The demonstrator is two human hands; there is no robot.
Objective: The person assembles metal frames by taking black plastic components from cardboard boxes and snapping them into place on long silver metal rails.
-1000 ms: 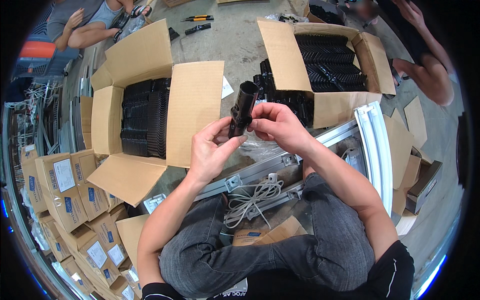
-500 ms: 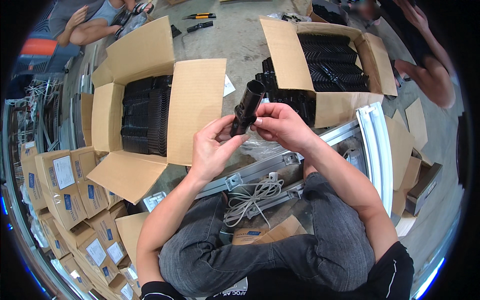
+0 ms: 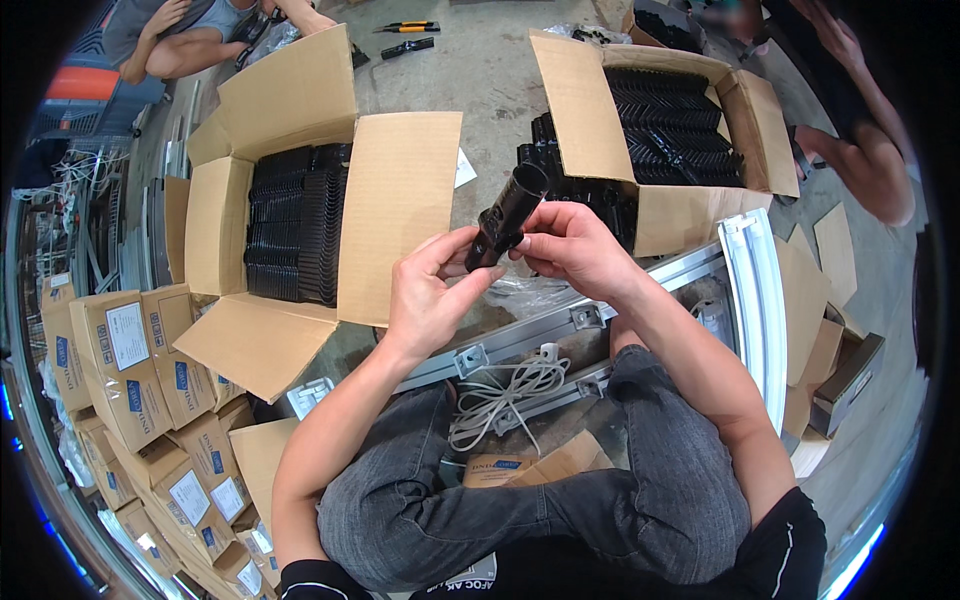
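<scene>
in head view, between both hands, before gap between left carton (image 3: 400,215) and right carton (image 3: 585,110): black tube (image 3: 508,217), held above metal rail (image 3: 530,337). long axis slants; round open end points up, away from person and rightward, other end down and leftward toward left hand (image 3: 428,292). left thumb and fingers clamped on lower end; right hand (image 3: 572,250) has thumb and forefinger pinched on tube's right side.
</scene>
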